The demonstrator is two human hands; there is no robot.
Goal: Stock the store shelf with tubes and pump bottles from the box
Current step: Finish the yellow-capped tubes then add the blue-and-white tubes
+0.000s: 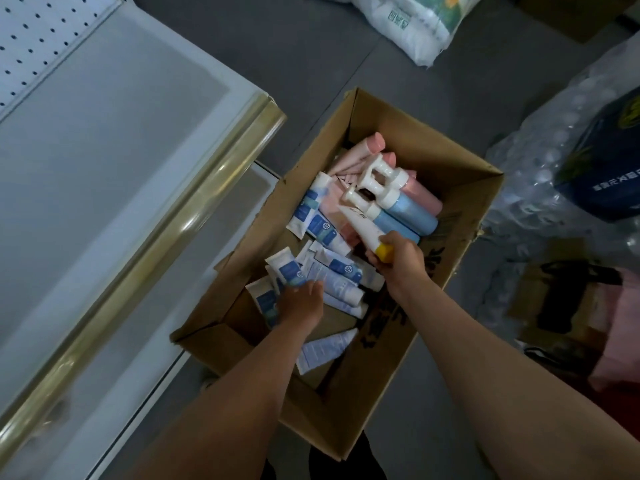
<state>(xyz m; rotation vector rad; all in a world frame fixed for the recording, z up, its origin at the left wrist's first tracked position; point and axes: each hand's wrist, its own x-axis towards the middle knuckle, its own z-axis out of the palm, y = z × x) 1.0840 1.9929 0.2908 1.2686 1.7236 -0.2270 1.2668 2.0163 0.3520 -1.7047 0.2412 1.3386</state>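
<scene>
An open cardboard box (460, 216) stands on the floor and holds several white-and-blue tubes (320, 226), pink tubes (363, 150) and blue and pink pump bottles (408, 211) with white pump heads. My right hand (398, 259) is inside the box, shut on a white tube with a yellow cap (363, 230) that points up and away. My left hand (301, 303) reaches into the near left part of the box, its fingers closed around several white-and-blue tubes (284, 271). The white store shelf (104, 150) lies to the left with a gold front rail (194, 216).
A pegboard back panel (38, 32) rises behind the shelf. Plastic-wrapped packs of bottles (554, 161) and a dark blue carton (609, 168) lie to the right, a white bag (415, 22) at the top, and dark bags with pink items (568, 306) at lower right.
</scene>
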